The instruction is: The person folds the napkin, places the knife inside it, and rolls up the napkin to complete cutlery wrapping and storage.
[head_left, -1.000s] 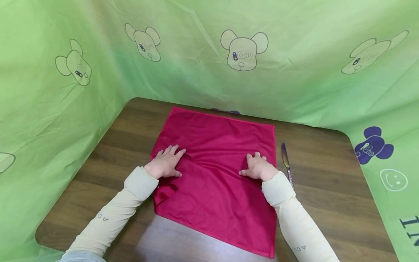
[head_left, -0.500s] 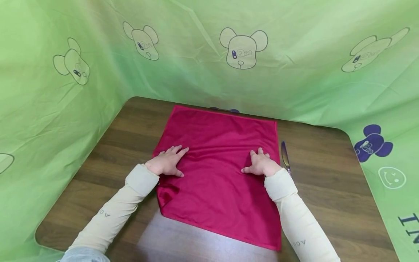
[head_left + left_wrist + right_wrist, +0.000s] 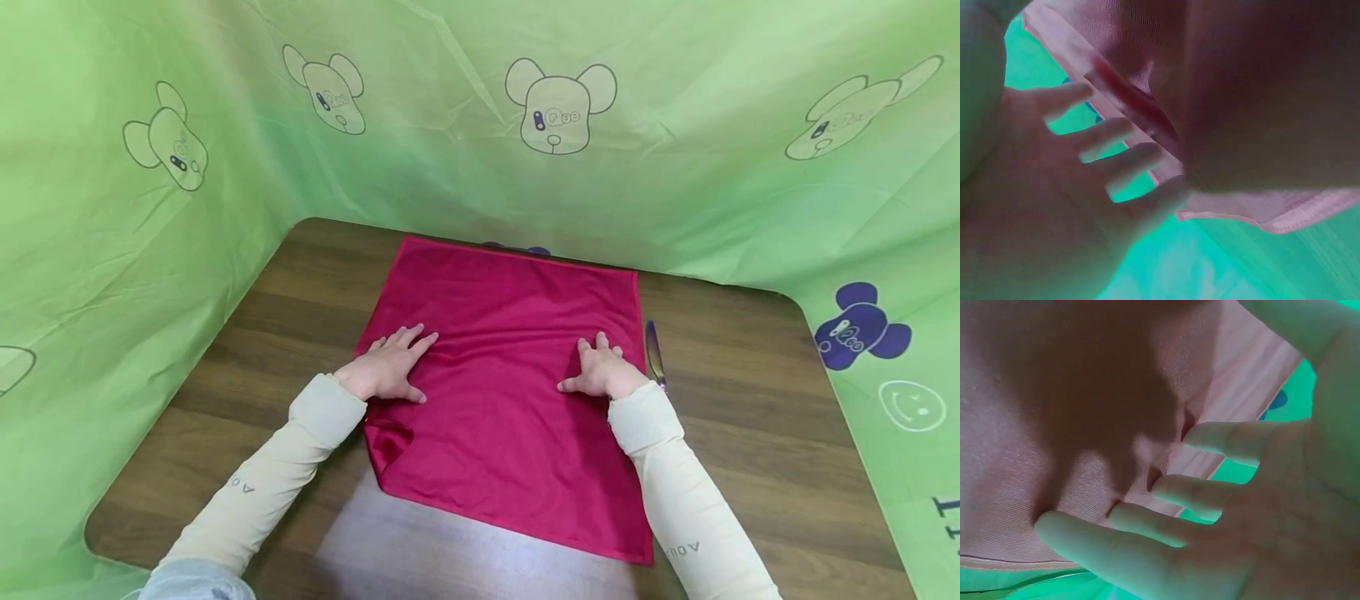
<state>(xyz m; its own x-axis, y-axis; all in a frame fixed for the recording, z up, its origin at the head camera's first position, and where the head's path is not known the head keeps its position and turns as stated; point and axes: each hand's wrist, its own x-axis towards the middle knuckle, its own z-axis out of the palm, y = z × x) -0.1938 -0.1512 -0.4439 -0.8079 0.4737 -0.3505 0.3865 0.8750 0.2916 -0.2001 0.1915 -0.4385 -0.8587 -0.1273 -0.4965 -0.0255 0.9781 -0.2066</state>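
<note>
A crimson cloth (image 3: 510, 467) lies spread over the wooden table, with wrinkles running between the two hands and its near left corner turned over. My left hand (image 3: 386, 367) rests on its left side, fingers spread. On the right side, my right hand (image 3: 600, 371) touches the fabric with its fingertips, palm lifted. In the right wrist view, the fingertips (image 3: 1054, 528) meet the cloth (image 3: 997, 506). The left wrist view shows spread fingers (image 3: 1129, 162) by a fold of the cloth (image 3: 1129, 37). Neither hand grips anything.
A knife (image 3: 654, 354) with a shiny blade lies just right of the cloth, its handle hidden behind the right forearm. Bare wooden table (image 3: 757, 417) extends on both sides. Green printed curtains (image 3: 450, 167) hang along the table's back and sides.
The cloth has slid slightly away and to the right, its near edge now farther from me. Both hands have shifted a little the same way. More of the knife's handle is covered.
</note>
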